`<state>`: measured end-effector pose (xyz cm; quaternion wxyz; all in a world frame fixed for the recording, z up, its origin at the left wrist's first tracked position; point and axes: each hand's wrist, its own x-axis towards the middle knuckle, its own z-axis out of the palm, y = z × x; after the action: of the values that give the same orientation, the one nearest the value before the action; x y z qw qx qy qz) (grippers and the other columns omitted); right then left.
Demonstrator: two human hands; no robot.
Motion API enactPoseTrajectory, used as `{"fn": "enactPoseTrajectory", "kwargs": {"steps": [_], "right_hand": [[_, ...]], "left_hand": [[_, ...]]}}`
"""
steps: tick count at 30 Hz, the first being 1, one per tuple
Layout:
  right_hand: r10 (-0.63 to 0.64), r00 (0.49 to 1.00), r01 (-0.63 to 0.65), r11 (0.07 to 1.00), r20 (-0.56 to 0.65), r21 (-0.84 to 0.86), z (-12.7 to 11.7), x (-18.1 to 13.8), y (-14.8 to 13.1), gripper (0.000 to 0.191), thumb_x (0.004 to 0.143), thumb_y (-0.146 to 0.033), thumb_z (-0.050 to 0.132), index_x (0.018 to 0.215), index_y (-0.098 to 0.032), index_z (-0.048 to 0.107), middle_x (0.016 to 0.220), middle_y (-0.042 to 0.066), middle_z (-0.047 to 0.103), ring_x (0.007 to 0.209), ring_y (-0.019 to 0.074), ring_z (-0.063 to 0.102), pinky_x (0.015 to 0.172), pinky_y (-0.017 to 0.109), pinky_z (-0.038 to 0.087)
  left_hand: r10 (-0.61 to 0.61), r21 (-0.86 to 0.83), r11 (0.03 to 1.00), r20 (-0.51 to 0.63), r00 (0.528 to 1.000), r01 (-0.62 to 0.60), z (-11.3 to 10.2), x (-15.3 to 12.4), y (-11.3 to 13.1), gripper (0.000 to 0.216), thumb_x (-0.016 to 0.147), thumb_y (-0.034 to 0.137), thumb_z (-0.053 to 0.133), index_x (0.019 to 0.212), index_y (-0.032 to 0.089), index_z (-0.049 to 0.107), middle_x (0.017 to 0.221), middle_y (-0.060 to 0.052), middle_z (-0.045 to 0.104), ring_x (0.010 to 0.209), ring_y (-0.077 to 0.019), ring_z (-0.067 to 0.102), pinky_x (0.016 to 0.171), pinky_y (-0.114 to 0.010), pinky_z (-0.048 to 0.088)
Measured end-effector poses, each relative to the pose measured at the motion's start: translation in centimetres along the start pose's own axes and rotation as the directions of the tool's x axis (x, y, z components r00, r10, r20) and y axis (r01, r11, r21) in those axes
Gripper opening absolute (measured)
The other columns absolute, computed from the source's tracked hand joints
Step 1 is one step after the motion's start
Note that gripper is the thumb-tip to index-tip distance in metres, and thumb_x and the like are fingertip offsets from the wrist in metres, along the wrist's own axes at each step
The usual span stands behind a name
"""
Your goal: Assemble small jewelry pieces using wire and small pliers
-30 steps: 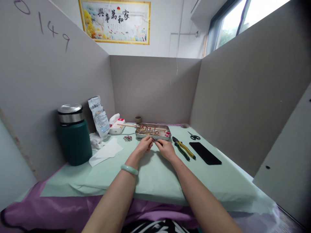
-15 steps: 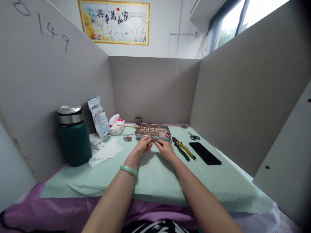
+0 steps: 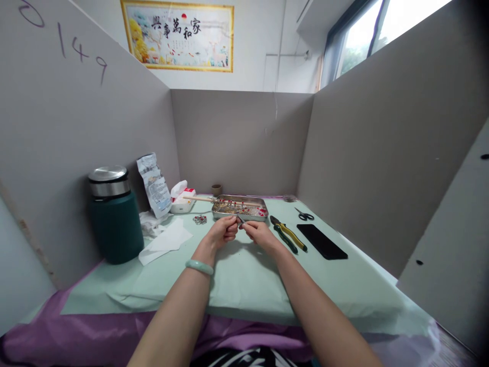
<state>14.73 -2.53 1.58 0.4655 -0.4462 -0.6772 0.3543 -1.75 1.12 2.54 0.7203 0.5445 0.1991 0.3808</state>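
Note:
My left hand [image 3: 223,230], with a pale green bangle [image 3: 199,266] on its wrist, is closed in a pinch on something too small to name. Facing it, my right hand [image 3: 260,234] grips a slim metal tool [image 3: 241,219], whose tip points at the left fingertips. Both hands are held just in front of a metal tray [image 3: 240,218] that contains red, gold-coloured and clear small pieces. A little cluster of silvery and red pieces [image 3: 199,219] lies on the cloth left of my left hand.
Green-and-yellow pliers [image 3: 288,234], a black phone-like slab [image 3: 322,241] and scissors [image 3: 304,215] lie to the right. On the left stand a dark green flask [image 3: 116,224], a foil pouch [image 3: 155,186] and a tissue pack [image 3: 183,200], with white paper [image 3: 166,242] in front. Grey partitions enclose the table.
The two hands have drawn slightly apart at the fingertips, and the slim metal tool shows more between them. The left wrist has shifted a little to the left.

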Motion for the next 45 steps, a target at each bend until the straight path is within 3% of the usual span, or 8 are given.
{"fn": "enactPoseTrajectory", "kwargs": {"steps": [17, 37, 45], "right_hand": [[-0.119, 0.987, 0.099, 0.980, -0.112, -0.171, 0.1, 0.4, 0.2, 0.033, 0.080, -0.044, 0.047, 0.064, -0.016, 0.055, 0.056, -0.004, 0.040, 0.055, 0.0096, 0.033, 0.051, 0.022, 0.025], [-0.268, 0.950, 0.187, 0.899, -0.161, -0.396, 0.2, 0.4, 1.0, 0.032, 0.084, -0.040, 0.045, 0.078, -0.019, 0.068, 0.061, 0.000, 0.059, 0.058, 0.0135, 0.047, 0.053, 0.023, 0.031], [-0.212, 0.966, 0.138, 0.905, -0.146, -0.403, 0.2, 0.5, 0.9, 0.032, 0.084, -0.039, 0.045, 0.069, -0.018, 0.064, 0.058, -0.001, 0.054, 0.055, 0.0118, 0.041, 0.051, 0.023, 0.027]], "left_hand": [[-0.056, -0.003, 0.998, -0.033, 0.998, 0.056, 0.0, 0.1, -0.1, 0.018, 0.086, 0.033, 0.047, 0.081, 0.016, 0.050, 0.047, 0.010, 0.020, 0.035, -0.0042, 0.013, 0.033, -0.016, 0.008], [-0.067, 0.045, 0.997, -0.061, 0.996, 0.070, -0.1, 0.1, -0.3, 0.019, 0.086, 0.033, 0.045, 0.083, 0.016, 0.051, 0.047, 0.009, 0.021, 0.036, -0.0046, 0.013, 0.033, -0.017, 0.008], [-0.031, 0.086, 0.996, -0.051, 0.998, 0.035, -0.2, 0.3, -0.5, 0.020, 0.084, 0.037, 0.052, 0.080, 0.017, 0.047, 0.048, 0.010, 0.021, 0.036, -0.0041, 0.013, 0.033, -0.017, 0.009]]}}
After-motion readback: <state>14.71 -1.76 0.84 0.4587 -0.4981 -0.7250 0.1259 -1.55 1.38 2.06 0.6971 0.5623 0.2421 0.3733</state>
